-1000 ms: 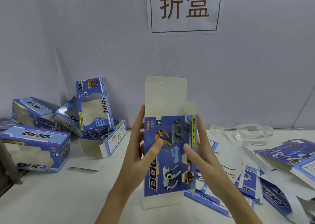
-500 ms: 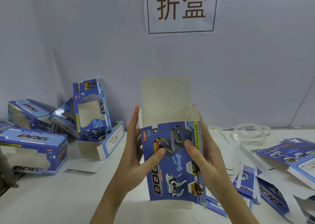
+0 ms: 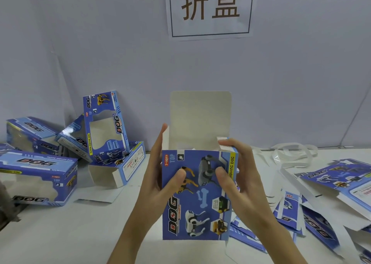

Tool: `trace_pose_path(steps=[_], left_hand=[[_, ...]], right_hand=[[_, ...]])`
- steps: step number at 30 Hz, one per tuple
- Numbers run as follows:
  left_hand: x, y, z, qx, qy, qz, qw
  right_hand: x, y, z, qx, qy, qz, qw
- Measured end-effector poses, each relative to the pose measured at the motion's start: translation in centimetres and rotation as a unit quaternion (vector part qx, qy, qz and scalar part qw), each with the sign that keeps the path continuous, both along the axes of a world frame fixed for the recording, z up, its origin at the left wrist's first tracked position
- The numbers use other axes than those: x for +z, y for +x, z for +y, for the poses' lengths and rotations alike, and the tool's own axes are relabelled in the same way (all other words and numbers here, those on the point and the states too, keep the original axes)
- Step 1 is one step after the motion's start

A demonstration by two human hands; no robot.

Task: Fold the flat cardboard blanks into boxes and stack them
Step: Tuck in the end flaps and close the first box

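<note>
A person is standing one box (image 3: 195, 195) upright above the table (image 3: 66, 233), squared up into a tube with its blue printed face toward the camera. The left hand (image 3: 160, 183) is holding its left edge, thumb pressing on the printed face and fingers reaching up behind the wall, so that grip is closed on the box. The right hand (image 3: 232, 175) is doing the same on the right edge, with the thumb on the front and the fingers curling over the top corner, where they are touching a small side flap (image 3: 224, 143). The tall top flap (image 3: 200, 119) is standing straight up, unfolded, so the upper end is open; the lower end is lying near the table and I cannot tell whether it is closed.

To the left, several folded boxes (image 3: 38, 175) are lying in a loose heap against the back wall, some leaning on each other rather than stacking neatly, and at least one is showing an open end. To the right, a spread of flat blanks (image 3: 321, 187) is waiting, overlapping each other on the table.

As a judgement, the task is sitting somewhere in its middle: a handful of boxes made, one in hand half formed, its flaps needing tucking, and a good many blanks and the tidy stacking remaining.
</note>
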State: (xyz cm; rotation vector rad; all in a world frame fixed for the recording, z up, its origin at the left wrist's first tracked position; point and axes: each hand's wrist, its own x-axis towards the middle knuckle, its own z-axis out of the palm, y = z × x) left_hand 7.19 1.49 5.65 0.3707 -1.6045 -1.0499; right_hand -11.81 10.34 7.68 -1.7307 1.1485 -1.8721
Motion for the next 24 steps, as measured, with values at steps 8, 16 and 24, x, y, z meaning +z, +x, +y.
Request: trace_pose_path(steps=[8, 16, 24], left_hand=[[1.1, -0.3, 1.1, -0.011, -0.010, -0.001, 1.000], [2.1, -0.1, 2.3, 0.000, 0.014, 0.006, 1.000], [2.2, 0.0, 2.1, 0.029, -0.007, 0.012, 0.999]], right_hand=[[0.0, -0.3, 0.0, 0.010, -0.004, -0.025, 1.000], [0.0, 0.4, 0.1, 0.007, -0.002, -0.016, 1.000], [-0.1, 1.1, 0.4, 0.010, -0.003, -0.014, 1.000]])
